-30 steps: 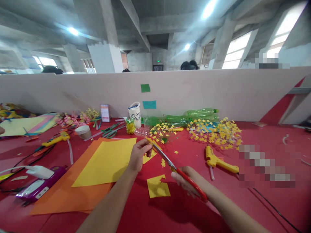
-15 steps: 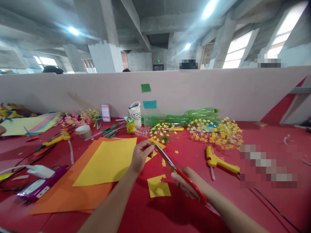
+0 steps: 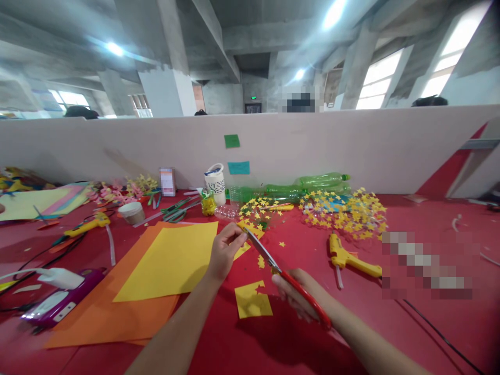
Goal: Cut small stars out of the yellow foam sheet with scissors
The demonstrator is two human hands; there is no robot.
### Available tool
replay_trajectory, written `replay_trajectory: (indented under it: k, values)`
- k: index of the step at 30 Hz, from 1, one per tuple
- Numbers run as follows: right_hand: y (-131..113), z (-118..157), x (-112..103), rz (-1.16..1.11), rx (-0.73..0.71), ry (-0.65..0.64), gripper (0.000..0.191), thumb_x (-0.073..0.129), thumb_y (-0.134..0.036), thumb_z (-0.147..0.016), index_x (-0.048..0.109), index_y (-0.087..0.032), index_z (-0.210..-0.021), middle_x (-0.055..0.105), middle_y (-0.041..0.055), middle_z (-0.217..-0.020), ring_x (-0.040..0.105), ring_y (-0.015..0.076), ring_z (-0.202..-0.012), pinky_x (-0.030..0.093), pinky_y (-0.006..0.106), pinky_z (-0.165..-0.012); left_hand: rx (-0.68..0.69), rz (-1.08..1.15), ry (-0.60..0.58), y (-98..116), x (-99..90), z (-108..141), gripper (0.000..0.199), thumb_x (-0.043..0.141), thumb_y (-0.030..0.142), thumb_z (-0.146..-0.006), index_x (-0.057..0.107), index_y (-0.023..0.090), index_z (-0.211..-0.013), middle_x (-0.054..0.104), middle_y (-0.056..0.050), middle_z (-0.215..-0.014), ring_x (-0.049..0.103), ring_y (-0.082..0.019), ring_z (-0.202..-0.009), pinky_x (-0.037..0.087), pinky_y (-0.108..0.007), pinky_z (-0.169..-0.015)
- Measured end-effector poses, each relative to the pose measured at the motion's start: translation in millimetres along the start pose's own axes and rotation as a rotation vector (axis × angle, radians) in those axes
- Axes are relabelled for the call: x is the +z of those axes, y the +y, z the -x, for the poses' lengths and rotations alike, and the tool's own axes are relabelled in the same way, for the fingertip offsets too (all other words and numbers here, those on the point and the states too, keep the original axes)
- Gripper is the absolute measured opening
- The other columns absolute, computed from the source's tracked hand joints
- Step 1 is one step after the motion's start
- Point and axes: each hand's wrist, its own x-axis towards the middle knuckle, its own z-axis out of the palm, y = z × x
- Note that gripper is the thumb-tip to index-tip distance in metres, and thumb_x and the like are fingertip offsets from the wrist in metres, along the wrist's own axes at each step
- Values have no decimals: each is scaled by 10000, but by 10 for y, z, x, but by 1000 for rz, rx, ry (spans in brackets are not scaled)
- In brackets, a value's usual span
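Observation:
My left hand [image 3: 225, 251] pinches a small piece of yellow paper [image 3: 241, 226] between thumb and fingers. Red-handled scissors [image 3: 302, 292] are gripped in my right hand [image 3: 297, 278], their blades pointing up and left with the tips beside my left thumb. The blades look nearly closed, and I cannot tell whether they bite into the paper. Below the hands lies a yellow paper square [image 3: 253, 302] with a star-shaped cutout at its top edge. Small yellow stars [image 3: 261, 261] lie under the blades. To the left, a large yellow sheet [image 3: 172, 263] rests on orange sheets [image 3: 97, 317].
A yellow glue gun [image 3: 351, 260] lies at right, another glue gun [image 3: 86, 226] at left. Toward the partition are green bottles [image 3: 289, 192], heaped yellow stars [image 3: 347, 211], a white cup [image 3: 215, 186] and green scissors [image 3: 175, 209]. A purple power strip [image 3: 58, 307] sits at left.
The whole view has shifted slightly to the left. Both hands keep nearly the same pose around the paper and the scissors, whose blades look about as closed as before.

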Motion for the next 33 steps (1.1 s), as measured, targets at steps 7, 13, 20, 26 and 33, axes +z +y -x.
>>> replay_trajectory:
  k: [7,13,20,26,33]
  values:
    - [-57,16,13,1,13,22,452,430,-595,-750,405,-179,-574,308,-82,-335,317,56,-236,270,162,-248,64,-4,81,9,17,-25,131,554,248,-737,541,174,-629,484,-66,-1118,432,-216,-1069,328,-301,-903]
    - [-80,17,0,7,-9,4,428,450,-568,-751,400,-180,-578,321,-80,-348,323,56,-243,276,161,-256,15,67,54,-1,12,-23,138,557,257,-731,522,175,-626,508,-10,-763,487,-152,-772,367,-252,-740]
    - [-37,17,52,-43,-12,73,421,491,-559,-730,403,-176,-579,318,-88,-361,300,43,-249,224,155,-252,-41,174,36,17,43,-11,138,553,265,-738,540,167,-642,470,9,-664,441,-122,-652,357,-228,-639]
    - [-49,-46,-57,-91,-139,326,375,505,-513,-735,388,-184,-597,343,-91,-330,356,64,-275,267,172,-318,-147,242,-85,-36,137,25,144,577,262,-714,588,161,-612,525,0,-644,475,-131,-678,365,-243,-699]
    - [-71,-45,-96,-120,-193,408,255,525,-394,-729,429,-183,-623,379,-87,-335,358,71,-278,265,178,-323,-224,200,-360,-44,344,180,162,582,285,-709,607,156,-614,535,-11,-660,477,-132,-644,366,-251,-641]
